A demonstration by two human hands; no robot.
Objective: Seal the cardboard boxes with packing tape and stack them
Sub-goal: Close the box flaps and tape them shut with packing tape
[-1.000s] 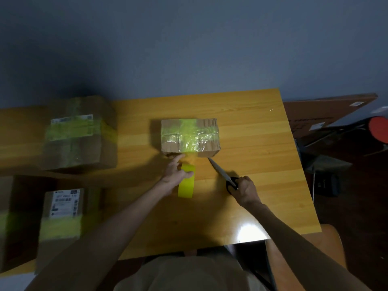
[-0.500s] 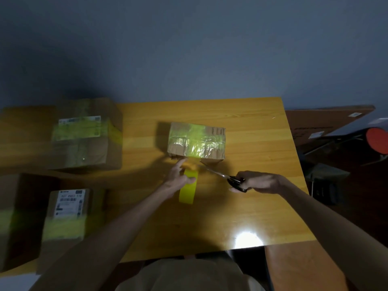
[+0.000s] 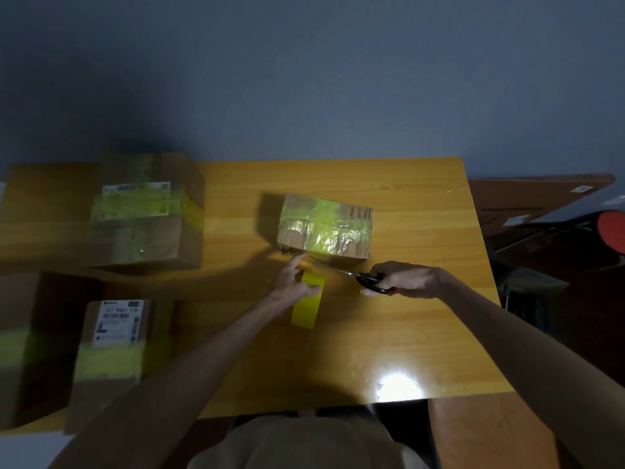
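A small cardboard box (image 3: 325, 226) wrapped in shiny yellow-green tape sits mid-table. Just in front of it my left hand (image 3: 293, 284) holds a yellow roll of tape (image 3: 307, 303), thumb across the roll and index finger stretched toward the box's near edge. My right hand (image 3: 406, 278) grips black-handled scissors (image 3: 351, 274). Their blades point left, with the tips at the tape strip between roll and box. I cannot tell whether the strip is cut.
The yellow wooden table (image 3: 416, 319) ends at my lap and at the right. A larger taped box (image 3: 145, 211) stands at the back left, and two more taped boxes (image 3: 111, 350) sit at the front left. A brown board (image 3: 534, 201) and a red stool (image 3: 612, 231) lie to the right.
My right hand swung the scissors from pointing up at the box's front corner to lying sideways, blades reaching left under the box's edge. My left hand and the roll barely moved.
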